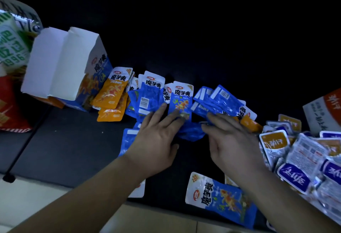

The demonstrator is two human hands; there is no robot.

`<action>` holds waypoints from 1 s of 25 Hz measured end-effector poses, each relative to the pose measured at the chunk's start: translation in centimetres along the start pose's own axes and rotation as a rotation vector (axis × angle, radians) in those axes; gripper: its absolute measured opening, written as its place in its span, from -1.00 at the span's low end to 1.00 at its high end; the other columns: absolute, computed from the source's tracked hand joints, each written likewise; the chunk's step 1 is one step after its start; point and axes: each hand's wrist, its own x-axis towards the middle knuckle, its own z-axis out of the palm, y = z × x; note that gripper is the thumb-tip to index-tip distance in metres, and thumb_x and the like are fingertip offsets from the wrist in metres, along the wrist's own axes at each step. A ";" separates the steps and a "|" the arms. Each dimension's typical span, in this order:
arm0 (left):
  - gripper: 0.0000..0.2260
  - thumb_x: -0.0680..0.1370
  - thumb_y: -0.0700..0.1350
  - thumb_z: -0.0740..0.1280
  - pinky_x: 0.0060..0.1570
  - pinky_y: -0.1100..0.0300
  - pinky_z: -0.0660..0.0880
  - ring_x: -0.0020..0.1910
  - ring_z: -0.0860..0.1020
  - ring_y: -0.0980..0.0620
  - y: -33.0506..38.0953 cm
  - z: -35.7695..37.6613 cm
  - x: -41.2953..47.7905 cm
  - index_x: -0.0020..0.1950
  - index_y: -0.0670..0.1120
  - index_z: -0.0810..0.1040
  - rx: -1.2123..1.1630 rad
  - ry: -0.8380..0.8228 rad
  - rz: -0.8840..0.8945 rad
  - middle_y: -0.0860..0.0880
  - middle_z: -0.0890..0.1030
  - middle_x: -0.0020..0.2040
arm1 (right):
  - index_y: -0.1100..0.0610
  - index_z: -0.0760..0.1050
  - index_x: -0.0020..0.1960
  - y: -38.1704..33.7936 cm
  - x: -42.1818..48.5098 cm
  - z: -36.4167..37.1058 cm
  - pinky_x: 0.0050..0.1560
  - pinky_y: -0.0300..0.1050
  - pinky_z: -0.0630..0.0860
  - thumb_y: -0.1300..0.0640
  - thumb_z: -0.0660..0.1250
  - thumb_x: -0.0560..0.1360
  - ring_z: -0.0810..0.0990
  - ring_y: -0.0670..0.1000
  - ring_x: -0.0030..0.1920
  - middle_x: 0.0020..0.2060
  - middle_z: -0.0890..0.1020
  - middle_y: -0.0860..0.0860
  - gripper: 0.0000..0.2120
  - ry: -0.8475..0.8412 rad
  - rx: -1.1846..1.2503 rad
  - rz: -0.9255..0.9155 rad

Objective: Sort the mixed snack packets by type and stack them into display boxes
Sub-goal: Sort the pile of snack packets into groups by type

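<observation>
A single view from the person's head looks forward and steeply down onto the dark worktop (70,140). It sits close: both forearms enter from the bottom edge, and the left hand (156,140) and right hand (234,140) fill the centre. The wide lens bends the edges, and the far side falls dark.

Blue packets (181,101) with white tops lie beyond the left hand (155,144), orange packets (112,94) further to its left. Right of the right hand (234,144), silvery packets (302,157) carry purple or mustard labels; the tabletop (73,140) is black.
</observation>
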 end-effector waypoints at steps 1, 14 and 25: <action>-0.34 0.45 -0.05 0.46 0.51 -0.22 0.28 0.63 0.17 -0.15 0.0 -0.3 0.2 0.55 0.00 0.38 -0.071 0.034 -0.028 -0.01 0.37 0.57 | 0.07 0.72 0.12 -0.2 0.0 -0.4 0.14 0.15 0.62 0.30 0.48 0.40 0.64 0.13 0.27 0.18 0.71 0.01 -0.68 0.025 0.036 -0.045; -0.15 0.51 -0.26 0.52 -0.23 0.31 0.59 0.04 0.69 0.15 -0.4 -4.2 -6.4 0.61 0.21 0.14 -1.214 0.356 -0.778 0.12 0.73 0.07 | -0.29 0.39 0.44 -12.1 1.4 -1.2 0.17 0.14 0.65 0.20 0.39 0.61 0.71 -0.09 -0.03 -0.11 0.75 -0.12 -0.46 -0.442 1.221 0.898; -0.55 0.47 0.03 0.52 0.04 0.02 0.57 0.06 0.56 0.03 -4.1 -1.5 -10.0 0.34 0.08 0.55 -0.494 0.200 -0.619 0.13 0.49 0.08 | -0.15 0.45 0.40 -14.0 0.5 1.2 0.12 -0.10 0.48 -0.12 0.37 0.55 0.46 -0.05 0.24 0.18 0.41 -0.14 -0.57 -0.539 0.563 0.558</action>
